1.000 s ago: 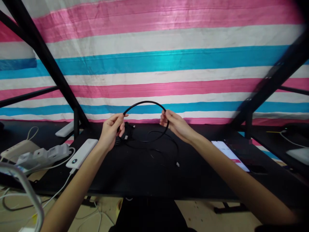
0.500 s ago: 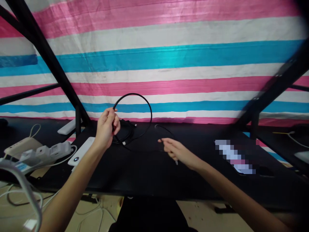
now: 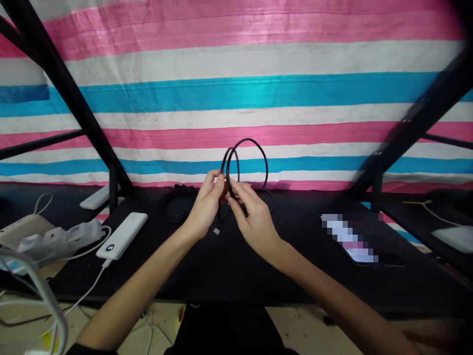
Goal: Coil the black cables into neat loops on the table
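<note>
Grip: L hand (image 3: 205, 209) pinches a black cable (image 3: 227, 167) btw thumb & fingers; R hand (image 3: 255, 219) holds it too, thumb nr side, fingers far side, just to the R of the L hand. Both grips narrow, closed on the cable; can't tell if the fingertips touch each other. Cable is held above the middle of a black table (image 3: 229, 276), w/ rounded loops standing up over the hands, the bigger one on the R. A small pale plug (image 3: 216, 230) shows just below the L hand; can't tell if it hangs or lies flat. Behind the L hand, a coil of dark cable (image 3: 175, 206) lies on the tabletop. Further L: a white power bank (image 3: 122, 235) w/ a small dark round display & a white lead (image 3: 90, 291) running from its nr end; beyond it, a power strip w/ white plugs (image 3: 66, 237) & a beige box (image 3: 27, 228). Well to the R of the hands lies a phone (image 3: 349, 240), screen lit but pixelated. Bkgd: a pink, white & blue striped sheet (image 3: 258, 93) hangs behind the table, w/ slanted black frame bars (image 3: 74, 103) at L & R.
</note>
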Tool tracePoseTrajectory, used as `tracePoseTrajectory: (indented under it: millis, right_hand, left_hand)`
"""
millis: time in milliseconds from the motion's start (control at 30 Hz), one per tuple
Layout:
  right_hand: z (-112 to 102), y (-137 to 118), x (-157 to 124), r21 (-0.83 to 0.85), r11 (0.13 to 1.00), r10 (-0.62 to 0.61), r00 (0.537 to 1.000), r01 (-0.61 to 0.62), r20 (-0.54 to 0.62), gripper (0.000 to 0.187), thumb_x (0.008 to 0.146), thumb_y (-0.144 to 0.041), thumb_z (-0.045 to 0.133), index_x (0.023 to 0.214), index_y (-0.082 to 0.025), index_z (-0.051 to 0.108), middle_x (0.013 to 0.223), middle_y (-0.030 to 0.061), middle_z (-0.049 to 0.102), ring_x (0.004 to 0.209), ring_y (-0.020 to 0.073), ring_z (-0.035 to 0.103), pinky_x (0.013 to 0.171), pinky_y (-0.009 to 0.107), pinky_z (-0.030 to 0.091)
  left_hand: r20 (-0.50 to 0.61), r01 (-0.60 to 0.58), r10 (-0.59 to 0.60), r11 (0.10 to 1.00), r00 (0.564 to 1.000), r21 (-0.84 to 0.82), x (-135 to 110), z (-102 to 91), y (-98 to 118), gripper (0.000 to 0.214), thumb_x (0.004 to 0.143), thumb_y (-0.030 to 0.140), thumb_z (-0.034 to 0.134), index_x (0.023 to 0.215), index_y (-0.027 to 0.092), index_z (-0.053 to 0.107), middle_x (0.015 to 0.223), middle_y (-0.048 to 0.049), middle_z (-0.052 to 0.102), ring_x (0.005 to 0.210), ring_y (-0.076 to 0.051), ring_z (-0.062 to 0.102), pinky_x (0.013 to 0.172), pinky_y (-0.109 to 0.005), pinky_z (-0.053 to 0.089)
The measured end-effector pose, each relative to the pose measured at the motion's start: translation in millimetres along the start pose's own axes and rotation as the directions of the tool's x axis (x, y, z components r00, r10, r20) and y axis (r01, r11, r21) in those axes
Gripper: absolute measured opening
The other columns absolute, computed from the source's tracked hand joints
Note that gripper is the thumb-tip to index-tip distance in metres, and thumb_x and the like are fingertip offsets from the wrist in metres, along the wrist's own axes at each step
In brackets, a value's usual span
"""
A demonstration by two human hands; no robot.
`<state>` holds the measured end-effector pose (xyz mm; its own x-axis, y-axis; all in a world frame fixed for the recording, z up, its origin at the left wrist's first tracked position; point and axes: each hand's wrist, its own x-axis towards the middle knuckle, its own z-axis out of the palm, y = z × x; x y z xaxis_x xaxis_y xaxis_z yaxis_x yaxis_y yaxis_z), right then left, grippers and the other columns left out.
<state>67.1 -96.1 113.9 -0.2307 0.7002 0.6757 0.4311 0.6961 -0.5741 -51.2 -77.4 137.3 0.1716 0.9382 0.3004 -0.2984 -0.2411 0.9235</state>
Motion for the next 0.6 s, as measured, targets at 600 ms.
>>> tracePoseTrajectory:
  millis: [600]
  right_hand:
    - [-56, 22, 47, -0.115, 0.993, 0.013, 0.988, 0.005, 0.154, 0.023, 0.084, -0.038, 0.055, 0.083, -0.017, 0.064, 0.076, 0.0062, 0.068, 0.072, 0.0185, 0.064, 0.07, 0.034, 0.049]
  left_hand:
    - [0.132, -0.031, -0.048, 0.842, 0.99, 0.539, 3, -17.6, 61, 0.025, 0.079, 0.039, 0.061, 0.074, 0.016, 0.069, 0.03, 0.0071, 0.034, 0.023, -0.004, 0.025, 0.029, -0.02, 0.008]
